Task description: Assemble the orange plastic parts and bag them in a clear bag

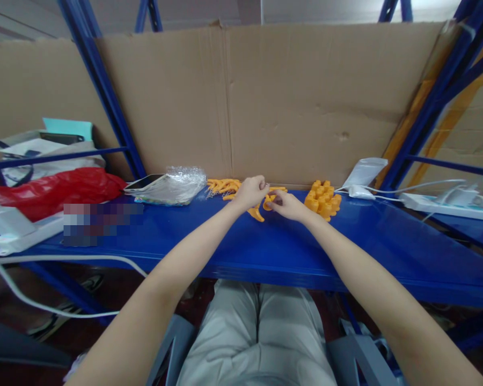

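Observation:
My left hand (pixel 250 192) and my right hand (pixel 286 205) meet over the blue shelf (pixel 233 244), both with fingers pinched on a small orange plastic piece (pixel 265 202). Part of that piece curves down below my left hand. A pile of similar orange hook-shaped pieces (pixel 222 186) lies just left of my hands. To the right of my right hand stands a cluster of orange knobbed parts (pixel 322 198). Exactly how the fingers grip the piece is too small to see.
A phone (pixel 144 182) lies beside a clear plastic bag (pixel 177 185) on the left, past a red bag (pixel 52 190) and a white power strip (pixel 22 230). A white charger (pixel 360 190), cables and another power strip (pixel 446 203) sit right. Cardboard (pixel 265 96) backs the shelf.

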Demonstrator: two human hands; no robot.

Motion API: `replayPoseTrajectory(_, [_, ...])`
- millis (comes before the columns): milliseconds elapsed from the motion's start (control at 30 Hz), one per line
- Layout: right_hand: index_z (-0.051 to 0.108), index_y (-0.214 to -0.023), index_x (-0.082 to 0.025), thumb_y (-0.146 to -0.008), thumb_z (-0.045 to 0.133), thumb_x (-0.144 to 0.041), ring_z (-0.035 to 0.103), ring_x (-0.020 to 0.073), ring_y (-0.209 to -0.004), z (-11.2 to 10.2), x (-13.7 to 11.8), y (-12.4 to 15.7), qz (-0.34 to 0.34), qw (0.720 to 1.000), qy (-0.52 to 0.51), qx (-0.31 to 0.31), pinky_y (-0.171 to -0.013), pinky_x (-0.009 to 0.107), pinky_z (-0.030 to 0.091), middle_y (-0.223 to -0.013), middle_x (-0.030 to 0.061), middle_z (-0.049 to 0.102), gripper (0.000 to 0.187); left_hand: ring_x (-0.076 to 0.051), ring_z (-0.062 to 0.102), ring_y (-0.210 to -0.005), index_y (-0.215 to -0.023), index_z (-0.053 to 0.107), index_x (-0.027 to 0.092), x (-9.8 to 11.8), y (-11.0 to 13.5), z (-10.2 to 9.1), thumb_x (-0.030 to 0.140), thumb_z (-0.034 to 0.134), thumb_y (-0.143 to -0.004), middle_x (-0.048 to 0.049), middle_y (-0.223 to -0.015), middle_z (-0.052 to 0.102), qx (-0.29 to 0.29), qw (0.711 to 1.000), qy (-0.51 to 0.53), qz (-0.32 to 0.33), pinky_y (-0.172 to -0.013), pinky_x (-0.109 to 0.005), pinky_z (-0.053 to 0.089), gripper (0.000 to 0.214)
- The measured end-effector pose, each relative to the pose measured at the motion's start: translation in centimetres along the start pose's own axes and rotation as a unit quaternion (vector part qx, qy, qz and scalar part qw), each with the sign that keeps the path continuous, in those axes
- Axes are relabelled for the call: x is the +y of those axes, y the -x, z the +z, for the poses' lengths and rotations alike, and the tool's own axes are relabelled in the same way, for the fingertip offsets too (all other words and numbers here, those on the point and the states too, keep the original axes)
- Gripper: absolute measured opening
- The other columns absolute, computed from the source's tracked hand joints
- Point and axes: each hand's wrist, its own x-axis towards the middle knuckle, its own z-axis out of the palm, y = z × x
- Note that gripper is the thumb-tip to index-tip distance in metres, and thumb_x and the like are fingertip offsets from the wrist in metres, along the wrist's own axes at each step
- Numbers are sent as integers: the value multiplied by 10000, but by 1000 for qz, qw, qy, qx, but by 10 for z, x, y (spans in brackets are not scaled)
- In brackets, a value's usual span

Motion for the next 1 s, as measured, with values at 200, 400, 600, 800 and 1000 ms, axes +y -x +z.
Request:
replayPoseTrajectory(200, [662, -914, -147, -847, 566, -196, 671, 155, -666, 16, -3, -3, -67, 979, -183, -52, -677, 287, 559, -781, 50, 718, 127, -107, 451, -559, -617, 365, 209, 2, 22, 13, 361, 509, -897, 53, -539, 452, -34, 992, 109, 44, -577, -240, 331, 350])
replayPoseTrajectory(400, [637, -763, -154, -839, 589, -259, 651, 147, -659, 8, 6, -7, -23, 981, -189, 48, -675, 290, 557, -708, 33, 685, 139, -118, 547, -632, -847, 550, 185, -15, 25, 13, 420, 492, -932, 19, -664, 590, -63, 988, 127, 65, -621, -230, 400, 256])
replayPoseTrajectory(600, [680, -944, -165, -773, 664, -253, 619, 114, -610, -7, 8, -4, 34, 945, -317, 69, -618, 244, 531, -677, -1, 657, 193, -162, 638, -765, -1200, 616, 169, -27, 22, 15, 288, 522, -910, -38, -839, 704, -97, 991, 34, 83, -737, -278, 479, 327])
replayPoseTrajectory(800, [673, -924, -168, -758, 639, -159, 626, 101, -630, -8, 0, -1, 73, 921, -377, 64, -607, 214, 508, -702, -4, 670, 170, -207, 644, -1034, -1250, 610, 195, -26, 23, 16, 282, 596, -862, -84, -1143, 701, -77, 995, -6, 71, -929, -334, 492, 397])
replayPoseTrajectory(1000, [653, -965, -179, -837, 661, -280, 631, 71, -592, -8, -4, -2, 68, 910, -401, 74, -577, 187, 497, -833, 18, 729, 164, -200, 629, -1065, -1253, 594, 183, -24, 22, 14, 121, 494, -869, -91, -1179, 665, 17, 999, -6, 40, -961, -334, 488, 401])
